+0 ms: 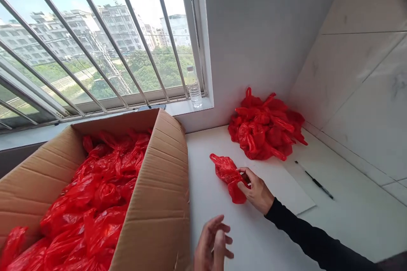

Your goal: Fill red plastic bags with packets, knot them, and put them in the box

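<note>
A crumpled red plastic bag [226,170] lies on the white table, its twisted end pointing away to the upper left. My right hand [256,189] grips the near side of this bag between thumb and fingers. Lower down, my left hand [213,243] hovers over the table close to the box, fingers apart and curved, holding nothing. Behind the gripped bag, a heap of red plastic bags [265,125] rests against the wall. To the left, a cardboard box [159,190] is filled with many more red bags [98,194].
A white sheet or board [294,188] lies flat under my right forearm. Beside it is a black pen [314,181]. On the windowsill stands a clear plastic bottle [194,88], with a dark flat object [155,106] behind the box. Walls close off the back and right.
</note>
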`<state>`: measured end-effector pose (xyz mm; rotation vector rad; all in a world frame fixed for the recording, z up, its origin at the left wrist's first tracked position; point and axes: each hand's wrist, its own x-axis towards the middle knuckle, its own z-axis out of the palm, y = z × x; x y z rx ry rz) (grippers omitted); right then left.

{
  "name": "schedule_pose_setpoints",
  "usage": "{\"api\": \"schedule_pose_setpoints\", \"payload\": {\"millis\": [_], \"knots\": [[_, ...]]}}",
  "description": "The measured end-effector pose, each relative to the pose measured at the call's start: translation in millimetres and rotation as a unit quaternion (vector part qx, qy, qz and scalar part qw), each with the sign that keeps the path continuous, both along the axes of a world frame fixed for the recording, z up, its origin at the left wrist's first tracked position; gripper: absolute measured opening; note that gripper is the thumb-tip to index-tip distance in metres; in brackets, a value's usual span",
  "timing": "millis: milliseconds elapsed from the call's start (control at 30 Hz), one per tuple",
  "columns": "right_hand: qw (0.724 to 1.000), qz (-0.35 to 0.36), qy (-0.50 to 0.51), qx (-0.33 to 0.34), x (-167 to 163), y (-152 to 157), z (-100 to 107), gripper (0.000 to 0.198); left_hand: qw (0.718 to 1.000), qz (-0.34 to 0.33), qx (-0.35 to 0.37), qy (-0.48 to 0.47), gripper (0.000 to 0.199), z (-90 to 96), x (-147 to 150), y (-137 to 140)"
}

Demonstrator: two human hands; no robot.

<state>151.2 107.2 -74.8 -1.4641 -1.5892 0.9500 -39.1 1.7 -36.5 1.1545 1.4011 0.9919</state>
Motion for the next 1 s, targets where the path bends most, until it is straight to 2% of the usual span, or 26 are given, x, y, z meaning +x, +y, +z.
{"api": "schedule_pose_setpoints", "payload": {"millis": [100, 167, 233, 300, 367, 433, 500, 600, 667, 733, 833, 1000], "knots": [[0.988, 0.118, 0.079, -0.063, 4.7, -61.5, 17.5, 0.04, 0.999, 0.027, 0.027, 0.01, 0.055, -25.4, 30.8, 11.2], [0.975, 0.179, 0.095, -0.093, 12.2, -76.6, 25.7, 0.039, 0.998, 0.027, 0.042, 0.042, 0.052, -39.4, 40.1, 15.7], [0.987, 0.14, 0.042, -0.07, 21.7, -69.0, 26.5, 0.035, 0.996, 0.02, 0.051, 0.067, 0.045, -48.0, 40.9, 14.5], [0.998, 0.056, -0.017, -0.018, 29.4, -46.2, 20.2, 0.038, 0.993, 0.006, 0.068, 0.094, 0.037, -50.5, 37.9, 9.6], [0.999, 0.015, -0.042, 0.012, 31.6, -19.5, 10.8, 0.046, 0.989, -0.016, 0.091, 0.119, 0.037, -48.9, 35.5, 3.7], [0.999, 0.009, -0.048, 0.021, 28.3, 1.9, 2.6, 0.052, 0.984, -0.032, 0.11, 0.139, 0.041, -46.6, 35.5, -1.5], [0.999, 0.018, -0.045, 0.023, 22.5, 14.3, -2.2, 0.047, 0.975, -0.017, 0.121, 0.187, 0.045, -46.7, 36.2, -6.5], [0.999, 0.037, -0.02, 0.017, 17.7, 19.6, -2.8, 0.035, 0.934, 0.029, 0.138, 0.327, 0.056, -53.8, 33.4, -15.5], [0.999, 0.039, 0.004, 0.012, 19.8, 19.8, -1.1, 0.032, 0.913, 0.025, 0.143, 0.382, 0.053, -61.3, 28.4, -23.2], [0.999, 0.031, 0.029, 0.008, 25.2, 20.7, 0.2, 0.032, 0.921, 0.008, 0.12, 0.37, 0.047, -68.8, 22.8, -32.3], [0.998, 0.008, 0.057, 0.001, 35.5, 23.5, -0.7, 0.033, 0.942, 0.028, 0.085, 0.323, 0.045, -78.4, 16.9, -47.2], [0.996, -0.03, 0.089, -0.01, 45.7, 23.5, -6.6, 0.033, 0.951, 0.083, 0.107, 0.277, 0.042, -83.5, 13.1, -60.9]]}}
